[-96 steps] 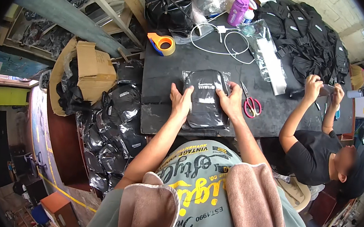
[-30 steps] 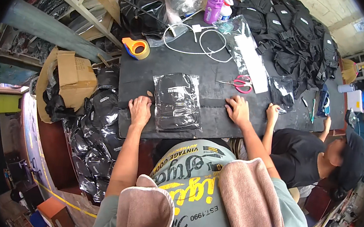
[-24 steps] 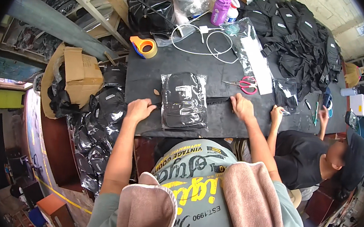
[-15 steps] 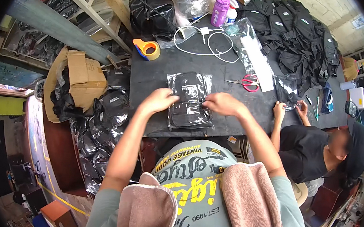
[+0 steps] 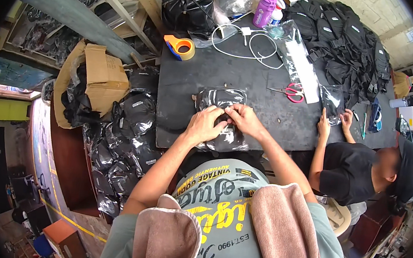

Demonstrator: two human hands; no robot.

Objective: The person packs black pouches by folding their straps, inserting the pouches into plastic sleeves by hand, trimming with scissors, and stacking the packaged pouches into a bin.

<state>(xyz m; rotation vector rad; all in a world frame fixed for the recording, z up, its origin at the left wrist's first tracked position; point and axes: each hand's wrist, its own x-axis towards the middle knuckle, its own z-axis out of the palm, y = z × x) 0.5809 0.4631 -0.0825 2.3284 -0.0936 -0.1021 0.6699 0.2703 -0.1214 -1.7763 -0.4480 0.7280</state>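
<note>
A black fabric bag in a clear plastic sleeve [image 5: 228,135] lies flat on the dark table in front of me, close to its front edge. My left hand [image 5: 206,125] rests over its left side, fingers bent and closing on the plastic near the middle. From the right, my right hand [image 5: 244,120] pinches the sleeve, thumb and fingertips almost meeting those of the left hand. Both hands cover the middle of the bag, so the exact spot gripped is partly hidden.
An orange tape dispenser [image 5: 180,47], a white cable [image 5: 247,56] and red-handled scissors [image 5: 293,93] lie on the table [image 5: 181,86]. Black bags [image 5: 344,35] are heaped at far right. A co-worker [image 5: 348,169] handles another plastic-wrapped item. Wrapped bags [image 5: 137,114] pile up at left beside a cardboard box [image 5: 103,80].
My hands have come together from the package's two sides to its middle. The package now lies turned over or folded, its front lettering out of sight. The whole view has shifted a little.
</note>
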